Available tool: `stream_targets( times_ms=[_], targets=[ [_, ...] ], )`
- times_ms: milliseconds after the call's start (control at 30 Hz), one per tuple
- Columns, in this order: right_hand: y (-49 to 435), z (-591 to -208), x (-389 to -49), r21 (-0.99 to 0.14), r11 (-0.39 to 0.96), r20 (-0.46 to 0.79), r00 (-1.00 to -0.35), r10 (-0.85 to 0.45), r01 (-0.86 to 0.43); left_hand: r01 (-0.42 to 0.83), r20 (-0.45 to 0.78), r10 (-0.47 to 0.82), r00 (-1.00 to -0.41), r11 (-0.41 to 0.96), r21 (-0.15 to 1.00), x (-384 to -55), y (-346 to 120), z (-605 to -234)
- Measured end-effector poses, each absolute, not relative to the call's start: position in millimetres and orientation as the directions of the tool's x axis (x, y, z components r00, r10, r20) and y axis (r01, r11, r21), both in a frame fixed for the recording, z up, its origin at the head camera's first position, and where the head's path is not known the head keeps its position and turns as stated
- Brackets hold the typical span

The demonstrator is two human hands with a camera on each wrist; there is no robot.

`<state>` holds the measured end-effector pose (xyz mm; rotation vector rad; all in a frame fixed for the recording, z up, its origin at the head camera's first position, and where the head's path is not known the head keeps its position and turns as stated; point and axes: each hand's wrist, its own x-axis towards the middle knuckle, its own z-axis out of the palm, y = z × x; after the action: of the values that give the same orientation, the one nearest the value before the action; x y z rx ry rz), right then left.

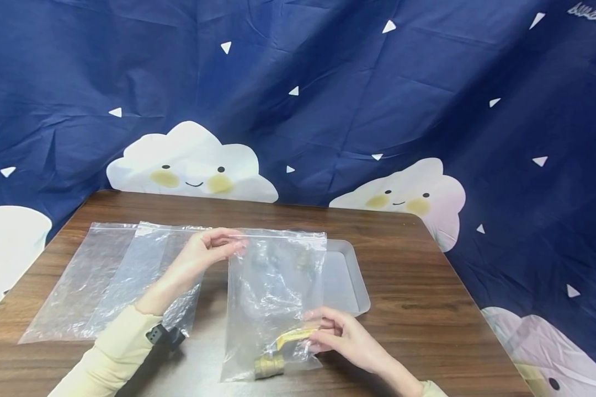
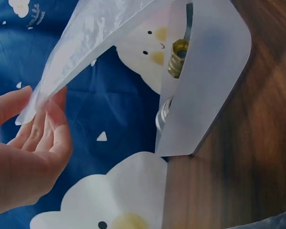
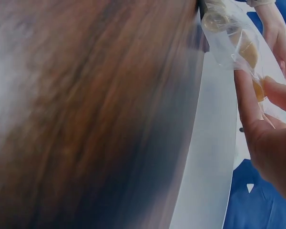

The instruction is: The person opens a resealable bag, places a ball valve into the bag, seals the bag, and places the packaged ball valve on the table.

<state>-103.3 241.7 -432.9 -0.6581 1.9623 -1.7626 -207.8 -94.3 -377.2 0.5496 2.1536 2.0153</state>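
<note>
A clear zip bag (image 1: 278,286) hangs between my two hands over the table. My left hand (image 1: 211,251) pinches its top left corner between thumb and fingers, also plain in the left wrist view. Inside, low in the bag, lies a brass ball valve (image 1: 269,365) with a yellow lever handle (image 1: 295,334). My right hand (image 1: 342,337) pinches that lever through the plastic from the right. In the right wrist view the thumb and index finger close on the end of the lever, with crinkled plastic around it.
Behind the bag stands a translucent grey tray (image 1: 345,275), partly covered by it. In the left wrist view the tray holds a brass fitting (image 2: 178,59) and a silvery ring-shaped part (image 2: 163,114). Two flat zip bags (image 1: 99,281) overlap on the table's left side.
</note>
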Motion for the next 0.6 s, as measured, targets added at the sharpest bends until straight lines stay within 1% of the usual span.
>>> stream_targets(
  times_ms=[67,233,400,500,600],
  targets=[
    [246,-433,-103,-0.993,0.093,0.002,-0.807,-0.59,-0.071,0.161,0.129,0.371,-0.92,0.057,0.985,-207,-92,-379],
    [257,-431,-100,-0.986,0.119,0.024,-0.817,-0.577,-0.113,0.147,0.11,0.417,-0.902,0.057,0.988,-204,-83,-386],
    [267,-429,-97,-0.975,0.152,0.047,-0.824,-0.565,-0.16,0.097,0.064,0.447,-0.892,0.05,0.994,-200,-75,-395],
    [272,-429,-96,-0.973,0.157,0.056,-0.83,-0.556,-0.171,0.079,0.036,0.452,-0.891,0.075,0.994,-196,-71,-398],
    [276,-429,-95,-0.971,0.16,0.061,-0.835,-0.546,-0.176,0.091,0.027,0.481,-0.876,0.111,0.99,-190,-68,-402]
  ],
)
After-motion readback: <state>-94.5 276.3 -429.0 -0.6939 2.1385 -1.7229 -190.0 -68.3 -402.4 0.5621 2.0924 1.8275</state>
